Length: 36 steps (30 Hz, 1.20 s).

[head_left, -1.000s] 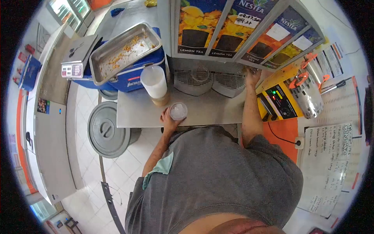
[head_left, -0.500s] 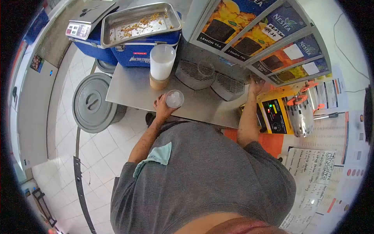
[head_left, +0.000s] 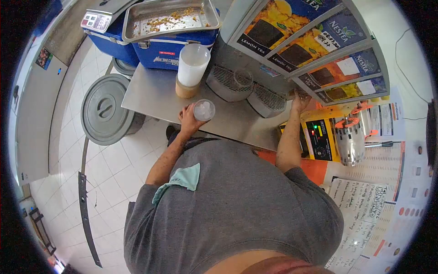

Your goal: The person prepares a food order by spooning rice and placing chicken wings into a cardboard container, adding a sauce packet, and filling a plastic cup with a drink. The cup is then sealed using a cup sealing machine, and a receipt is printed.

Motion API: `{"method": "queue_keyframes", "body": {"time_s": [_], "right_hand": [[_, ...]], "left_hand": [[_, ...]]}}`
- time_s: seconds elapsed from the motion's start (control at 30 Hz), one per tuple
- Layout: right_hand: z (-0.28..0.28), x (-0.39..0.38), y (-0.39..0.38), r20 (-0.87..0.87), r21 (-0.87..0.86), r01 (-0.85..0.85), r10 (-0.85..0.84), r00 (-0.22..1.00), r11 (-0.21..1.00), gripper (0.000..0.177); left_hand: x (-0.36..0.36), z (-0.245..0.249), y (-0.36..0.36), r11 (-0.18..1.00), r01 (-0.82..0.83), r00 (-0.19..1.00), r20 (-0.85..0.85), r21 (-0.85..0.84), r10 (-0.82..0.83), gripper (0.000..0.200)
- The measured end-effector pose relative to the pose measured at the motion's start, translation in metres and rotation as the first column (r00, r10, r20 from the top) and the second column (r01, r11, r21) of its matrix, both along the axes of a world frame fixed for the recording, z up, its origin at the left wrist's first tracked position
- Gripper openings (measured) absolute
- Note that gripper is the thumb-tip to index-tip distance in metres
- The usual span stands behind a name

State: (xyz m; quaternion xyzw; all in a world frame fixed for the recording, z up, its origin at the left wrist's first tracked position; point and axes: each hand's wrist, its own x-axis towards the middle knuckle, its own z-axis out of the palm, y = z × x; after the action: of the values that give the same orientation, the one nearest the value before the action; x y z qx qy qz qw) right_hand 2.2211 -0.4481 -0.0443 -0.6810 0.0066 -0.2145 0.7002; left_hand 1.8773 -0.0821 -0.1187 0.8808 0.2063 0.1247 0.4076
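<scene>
My left hand [head_left: 189, 119] is wrapped round a clear plastic cup [head_left: 204, 110] with ice in it, near the front edge of the steel counter [head_left: 150, 98]. Just behind it stands a tall stack of white cups [head_left: 194, 64] on a brown base. My right hand [head_left: 299, 101] reaches to the lower side of the drink dispenser [head_left: 315, 50]; its fingers are mostly hidden there. Another clear cup [head_left: 242, 78] rests on the dispenser's drip tray [head_left: 228, 86].
A metal tray [head_left: 171, 20] with crumbs lies on a blue cooler [head_left: 159, 57], beside a scale [head_left: 96, 20]. A lidded grey bin [head_left: 106, 108] stands on the floor at left. The yellow and black machine [head_left: 318, 139] is at right.
The view has shifted slightly. My left hand still holds the cup, and my right hand remains at the dispenser's side.
</scene>
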Motion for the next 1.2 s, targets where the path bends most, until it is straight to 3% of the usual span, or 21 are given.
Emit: {"method": "queue_keyframes", "body": {"time_s": [0.03,0.1,0.23,0.3,0.33,0.4,0.5,0.63,0.7,0.93,1.03,1.1,1.2], "right_hand": [[0.009,-0.007,0.006,0.001,-0.001,-0.001,0.001,1.0,1.0,0.066],[0.032,-0.027,0.021,-0.131,-0.419,0.084,-0.152,0.98,0.904,0.067],[0.047,-0.045,0.038,-0.016,-0.388,0.147,-0.166,0.986,0.91,0.066],[0.05,-0.044,0.04,-0.044,0.035,0.022,-0.021,0.999,0.999,0.068],[0.041,-0.034,0.034,-0.044,0.034,0.023,-0.021,0.999,0.999,0.068],[0.033,-0.028,0.03,-0.012,-0.313,0.125,-0.136,0.991,0.942,0.069],[0.042,-0.036,0.032,-0.038,-0.278,0.075,-0.089,0.995,0.958,0.074],[0.029,-0.024,0.021,-0.116,-0.206,0.024,-0.048,0.992,0.978,0.071],[0.021,-0.017,0.017,-0.025,-0.193,0.046,-0.052,0.998,0.98,0.071],[0.021,-0.017,0.014,-0.089,-0.219,0.079,-0.1,0.991,0.972,0.071],[0.02,-0.019,0.013,-0.087,-0.172,0.013,-0.029,0.996,0.985,0.071],[0.029,-0.024,0.016,-0.145,-0.241,0.007,-0.044,0.988,0.971,0.071],[0.051,-0.041,0.033,-0.129,-0.281,0.035,-0.074,0.989,0.959,0.077]], "left_hand": [[0.0,0.005,0.0,1.0,-0.001,1.0,0.001,-0.001,0.001,0.077],[-0.001,0.015,0.0,1.0,0.01,0.999,-0.039,-0.002,-0.01,0.079],[-0.001,0.012,-0.001,0.999,-0.002,0.999,-0.032,-0.038,0.001,0.079],[-0.001,0.008,-0.003,1.0,-0.023,1.0,0.003,-0.02,0.023,0.08],[0.0,0.005,-0.002,1.0,-0.023,1.0,0.003,-0.021,0.023,0.08],[0.001,0.001,-0.001,1.0,-0.019,1.0,-0.01,0.004,0.019,0.082],[0.002,0.002,0.001,0.997,0.021,0.998,-0.05,-0.074,-0.024,0.087],[0.0,0.012,-0.002,0.999,0.012,0.996,-0.087,-0.05,-0.017,0.091],[-0.002,0.007,-0.003,0.992,-0.033,0.995,0.084,-0.124,0.043,0.093],[-0.002,0.003,0.002,0.989,-0.015,0.995,0.092,-0.149,0.029,0.088],[0.0,0.005,0.004,0.976,0.034,0.992,0.124,-0.217,-0.007,0.081],[0.001,0.001,0.004,0.97,0.059,0.966,0.257,-0.237,0.004,0.077],[0.0,0.022,0.001,0.959,0.076,0.957,0.289,-0.273,0.007,0.075]]}}
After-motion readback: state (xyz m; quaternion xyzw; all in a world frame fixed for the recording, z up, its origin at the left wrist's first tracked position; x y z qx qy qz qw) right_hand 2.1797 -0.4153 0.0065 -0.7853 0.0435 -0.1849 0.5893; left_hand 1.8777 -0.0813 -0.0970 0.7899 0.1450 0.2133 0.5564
